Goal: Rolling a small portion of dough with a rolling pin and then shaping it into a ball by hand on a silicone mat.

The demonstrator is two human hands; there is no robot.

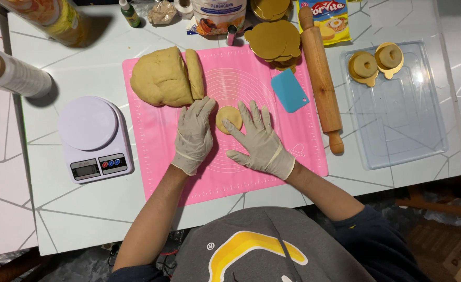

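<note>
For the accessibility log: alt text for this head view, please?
Two gloved hands, left and right, press a small dough disc on a pink mat. A big dough lump, scale, scraper and rolling pin lie nearby.

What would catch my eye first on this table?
Two gloved hands, left hand and right hand, flank a small dough disc at the centre of a bright pink mat. Behind them lies a big dough lump, and a wooden rolling pin lies along the mat's right edge.
</note>
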